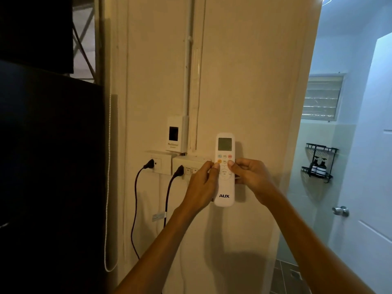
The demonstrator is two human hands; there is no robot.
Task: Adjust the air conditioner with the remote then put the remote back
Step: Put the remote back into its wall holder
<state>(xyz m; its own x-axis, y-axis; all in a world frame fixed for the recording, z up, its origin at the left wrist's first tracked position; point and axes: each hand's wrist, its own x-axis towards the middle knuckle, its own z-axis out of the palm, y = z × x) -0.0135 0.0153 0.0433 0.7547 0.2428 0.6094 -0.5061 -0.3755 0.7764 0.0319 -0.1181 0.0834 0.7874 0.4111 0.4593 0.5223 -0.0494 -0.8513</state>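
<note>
Both forearms reached up to the cream wall (250, 102), where I had the left hand (200, 187) and right hand (252, 177) pinching the white remote (224, 187) by its edges, thumbs on the buttons, holding it upright against the wall, probably to seat it in a mount I could not see.

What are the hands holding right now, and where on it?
Both hands hold the white remote upright against the wall: left hand on its left edge, right hand on its right edge, thumbs on the buttons at mid-height.
</note>
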